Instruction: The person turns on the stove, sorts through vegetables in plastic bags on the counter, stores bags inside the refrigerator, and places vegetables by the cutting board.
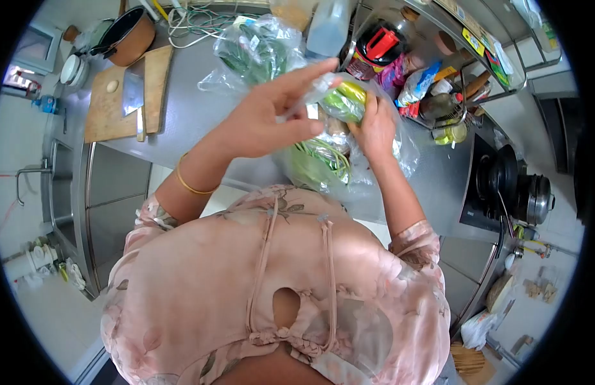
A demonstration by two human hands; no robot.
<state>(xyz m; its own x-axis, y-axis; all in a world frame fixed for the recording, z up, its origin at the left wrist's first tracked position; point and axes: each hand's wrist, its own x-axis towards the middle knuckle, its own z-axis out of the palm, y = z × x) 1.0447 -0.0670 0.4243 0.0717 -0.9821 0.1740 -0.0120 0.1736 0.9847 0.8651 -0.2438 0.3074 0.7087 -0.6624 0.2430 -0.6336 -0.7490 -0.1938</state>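
My right hand [376, 131] is closed around a clear plastic bag holding green peppers [345, 101], its fingers against their right side. My left hand [271, 115] is to the left of the peppers, fingers stretched out and thumb apart. Thin plastic film shows near its fingertips; whether they touch it I cannot tell. Below the peppers, a larger clear plastic bag [405, 154] spreads over the counter edge, with long green stalks [326, 157] inside. Another clear bag of leafy greens [255, 54] lies behind my left hand.
At the left lie a wooden cutting board [105, 112] and a cleaver [132, 96], with a brown pot [130, 38] behind. A wire rack [467, 38], a red-capped dark bottle [379, 45] and packets stand at back right. Pans [499, 170] sit on the stove at right.
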